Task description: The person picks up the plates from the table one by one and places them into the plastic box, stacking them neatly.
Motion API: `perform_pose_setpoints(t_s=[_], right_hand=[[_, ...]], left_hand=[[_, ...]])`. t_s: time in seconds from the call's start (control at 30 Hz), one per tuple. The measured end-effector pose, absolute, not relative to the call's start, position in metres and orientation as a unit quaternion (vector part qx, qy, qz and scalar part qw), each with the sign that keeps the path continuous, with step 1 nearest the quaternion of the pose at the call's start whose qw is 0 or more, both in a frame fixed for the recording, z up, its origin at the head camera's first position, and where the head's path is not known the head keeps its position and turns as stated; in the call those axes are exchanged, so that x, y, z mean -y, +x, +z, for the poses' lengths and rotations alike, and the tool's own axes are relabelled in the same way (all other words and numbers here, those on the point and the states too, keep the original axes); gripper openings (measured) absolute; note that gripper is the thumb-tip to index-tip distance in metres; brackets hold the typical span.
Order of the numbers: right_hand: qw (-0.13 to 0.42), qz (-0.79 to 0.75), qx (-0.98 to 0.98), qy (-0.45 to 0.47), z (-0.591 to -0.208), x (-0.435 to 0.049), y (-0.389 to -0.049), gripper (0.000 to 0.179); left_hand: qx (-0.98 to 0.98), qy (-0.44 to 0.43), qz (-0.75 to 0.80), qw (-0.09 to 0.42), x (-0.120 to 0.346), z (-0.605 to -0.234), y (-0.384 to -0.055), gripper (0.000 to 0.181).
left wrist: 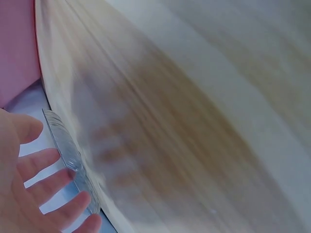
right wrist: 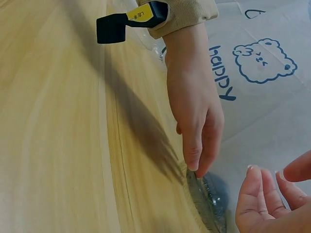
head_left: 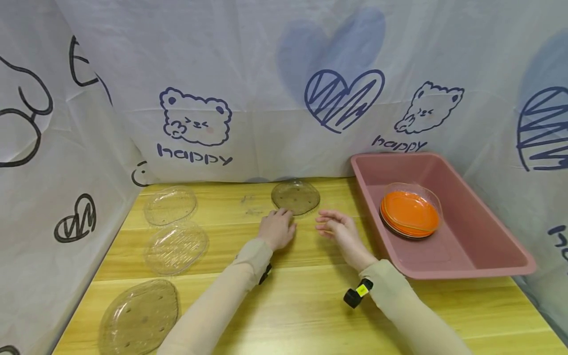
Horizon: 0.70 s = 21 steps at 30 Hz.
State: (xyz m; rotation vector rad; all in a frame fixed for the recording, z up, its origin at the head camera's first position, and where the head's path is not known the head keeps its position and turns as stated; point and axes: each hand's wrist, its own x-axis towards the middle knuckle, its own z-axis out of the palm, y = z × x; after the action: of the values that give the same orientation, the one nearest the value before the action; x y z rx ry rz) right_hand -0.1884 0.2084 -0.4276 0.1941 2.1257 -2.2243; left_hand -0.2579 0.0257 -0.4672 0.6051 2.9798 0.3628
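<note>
At the back of the table lies a greyish see-through plastic dish (head_left: 295,196) with small dark spots. My left hand (head_left: 277,230) is at its front edge, fingers loosely bent; in the right wrist view this left hand (right wrist: 197,114) reaches down to the rim of the dish (right wrist: 206,199). Whether the fingertips touch it I cannot tell. In the left wrist view the fingers (left wrist: 53,179) are spread beside the dish (left wrist: 73,158). My right hand (head_left: 343,235) hovers to the right of the dish, holding nothing, with relaxed fingers (right wrist: 260,194).
A pink tub (head_left: 483,231) on the right holds a stack of orange plates (head_left: 410,209) with a clear dish on top. Along the left side lie two clear dishes (head_left: 170,204) (head_left: 176,247) and a larger brownish-looking one (head_left: 139,318). A printed cloth (head_left: 262,88) hangs behind.
</note>
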Motion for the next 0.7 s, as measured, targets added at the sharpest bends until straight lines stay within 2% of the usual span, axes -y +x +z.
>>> perform_pose_setpoints(t_s=[0.7], right_hand=[[0.062,-0.721,-0.688,0.053,-0.434,-0.201,-0.189,0.038]], left_hand=[[-0.951,0.218,0.218,0.028,0.008,-0.465,-0.252,0.035]])
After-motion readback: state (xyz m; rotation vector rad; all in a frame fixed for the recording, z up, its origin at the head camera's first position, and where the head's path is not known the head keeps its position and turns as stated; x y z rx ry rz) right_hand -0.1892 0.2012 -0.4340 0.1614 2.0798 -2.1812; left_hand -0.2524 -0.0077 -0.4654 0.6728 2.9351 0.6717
